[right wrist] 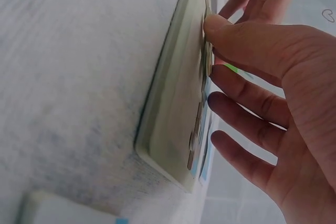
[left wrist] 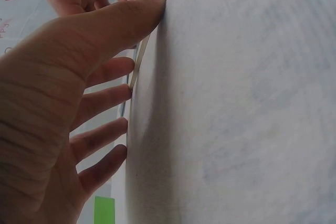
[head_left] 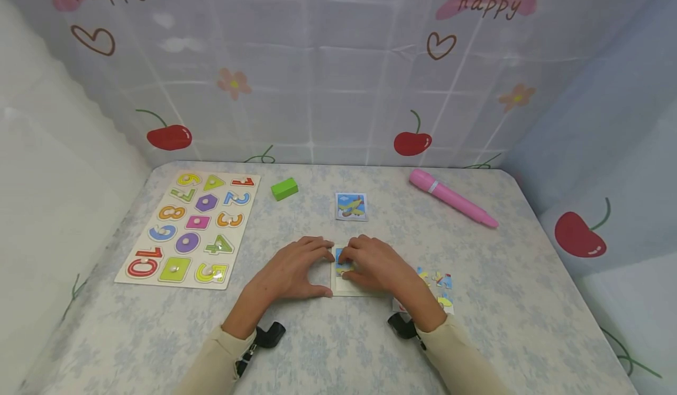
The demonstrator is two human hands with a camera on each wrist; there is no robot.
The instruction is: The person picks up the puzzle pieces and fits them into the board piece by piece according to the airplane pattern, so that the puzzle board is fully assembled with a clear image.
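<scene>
Under my two hands lies a small cream jigsaw frame, with some blue picture pieces inside its left part. My left hand is at the frame's left side, thumb at the near corner and fingers spread along the edge. My right hand reaches over the frame; in the right wrist view its thumb and fingertips, a little apart, touch the pieces. The hand hides part of the frame. Loose jigsaw pieces lie right of it, partly behind the right forearm. Beyond sits an airplane picture card.
A board of number and shape pegs lies at the left. A green block stands near the back, left of the card. At the back right lies a large pink pen-shaped object. Printed curtains close off the back and sides.
</scene>
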